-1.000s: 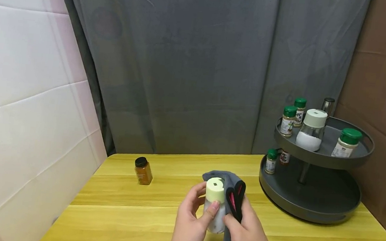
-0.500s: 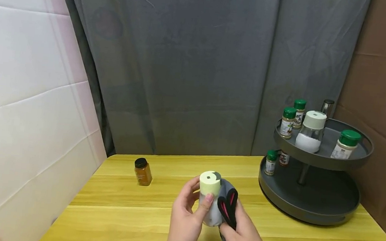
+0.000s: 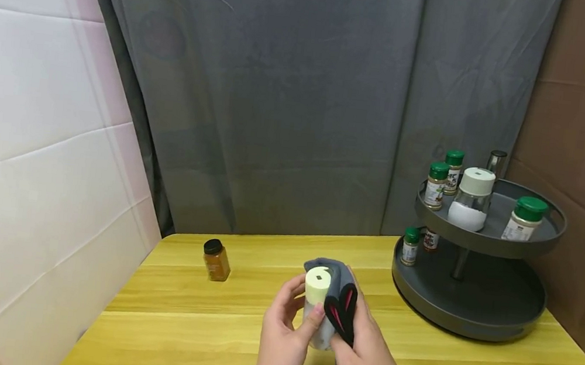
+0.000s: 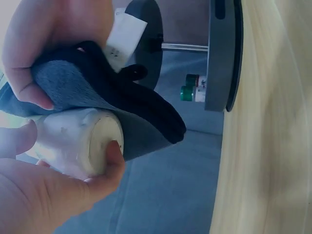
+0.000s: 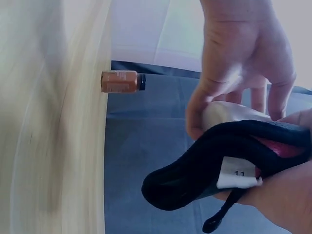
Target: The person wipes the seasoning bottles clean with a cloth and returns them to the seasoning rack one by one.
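Upright over the table, a seasoning jar (image 3: pixel 317 288) with a pale yellow-green cap and white contents is gripped by my left hand (image 3: pixel 281 340). In the left wrist view, a finger of that hand curls under the base of the jar (image 4: pixel 68 141). My right hand (image 3: pixel 368 354) holds a folded grey cloth (image 3: pixel 340 274) with black edging against the jar's right side, its top fold rising behind the cap. A white tag (image 5: pixel 238 172) and a small black loop hang from the cloth in the right wrist view. The cloth covers part of the cap and body.
A black-capped jar of reddish-brown spice (image 3: pixel 218 262) stands at the table's back left. On the right, a dark two-tier turntable rack (image 3: pixel 464 325) carries several green-capped bottles and a larger pale-capped jar (image 3: pixel 472 200). Grey curtain (image 3: pixel 288 117) hangs behind the wood-grain table (image 3: pixel 177 336).
The jar and both hands have shifted slightly left. The cloth slid down the jar's side half a second ago, and now its fold is up beside the cap again.
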The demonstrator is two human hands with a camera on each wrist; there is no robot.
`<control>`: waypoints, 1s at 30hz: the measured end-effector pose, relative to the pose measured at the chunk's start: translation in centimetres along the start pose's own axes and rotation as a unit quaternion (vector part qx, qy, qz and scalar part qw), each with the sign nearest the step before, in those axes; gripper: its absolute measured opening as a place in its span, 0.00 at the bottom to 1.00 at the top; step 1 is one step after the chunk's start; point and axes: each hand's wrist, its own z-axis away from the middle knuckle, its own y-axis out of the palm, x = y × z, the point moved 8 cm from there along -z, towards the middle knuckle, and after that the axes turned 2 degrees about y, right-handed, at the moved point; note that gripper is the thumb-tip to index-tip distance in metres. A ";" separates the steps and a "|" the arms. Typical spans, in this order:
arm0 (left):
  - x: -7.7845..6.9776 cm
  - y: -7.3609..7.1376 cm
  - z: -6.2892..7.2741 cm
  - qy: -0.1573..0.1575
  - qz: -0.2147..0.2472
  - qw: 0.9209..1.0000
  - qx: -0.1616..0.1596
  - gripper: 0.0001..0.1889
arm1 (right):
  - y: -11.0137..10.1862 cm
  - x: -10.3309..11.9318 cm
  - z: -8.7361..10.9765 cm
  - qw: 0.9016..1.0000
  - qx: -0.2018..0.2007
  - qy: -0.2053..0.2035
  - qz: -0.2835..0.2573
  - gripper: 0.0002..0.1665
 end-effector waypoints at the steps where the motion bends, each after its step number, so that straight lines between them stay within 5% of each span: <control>1: -0.1 -0.1 0.0 0.002 0.006 1.000 -0.005 0.26 | 0.2 0.0 0.0 1.000 0.005 -0.002 0.012 0.56; 9: -1.0 -0.6 0.0 0.023 0.010 0.999 -0.023 0.27 | 0.6 -0.9 0.2 0.998 0.042 0.011 0.046 0.59; 14: -0.6 -0.3 -0.1 0.017 -0.004 1.000 0.002 0.26 | -0.2 -1.3 0.1 0.999 0.014 0.048 0.010 0.49; 19: -0.2 0.1 0.0 0.014 -0.013 0.999 0.027 0.26 | -0.5 0.1 0.1 1.000 -0.014 0.006 0.003 0.52; 24: -0.3 -0.4 0.2 0.008 0.021 1.000 -0.001 0.27 | 0.3 0.4 0.2 0.999 0.003 -0.013 0.039 0.57; 30: -1.0 -1.1 0.0 0.022 0.048 0.998 -0.023 0.28 | 1.0 -1.0 0.4 0.997 0.027 0.023 0.064 0.57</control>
